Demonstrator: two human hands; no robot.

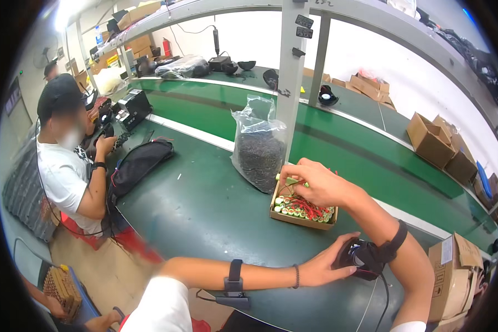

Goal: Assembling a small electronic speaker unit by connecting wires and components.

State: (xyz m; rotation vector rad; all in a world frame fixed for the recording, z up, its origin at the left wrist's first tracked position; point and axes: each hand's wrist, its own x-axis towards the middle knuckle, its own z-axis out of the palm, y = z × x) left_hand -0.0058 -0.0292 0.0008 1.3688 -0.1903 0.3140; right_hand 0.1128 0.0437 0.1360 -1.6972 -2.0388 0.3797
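My left hand (322, 269) grips a rounded black plastic housing (355, 258) above the table near the right side; its inside is partly hidden. Over a small open cardboard box (302, 222), my right hand (314, 182) has its fingers bent down and pinched around a light green battery cell (294, 180), partly covered by the fingers. Inside the box stand several green-and-white battery cells (285, 209) with red wires (310, 211) tangled over them. Black straps with small devices sit on both my forearms.
A clear bag of small black parts (258, 146) stands behind the box, beside a white post (290, 72). A green conveyor belt (205, 113) runs along the back. A co-worker (66, 149) sits at left near a black bag (141, 166). Cartons (454, 271) stand at right.
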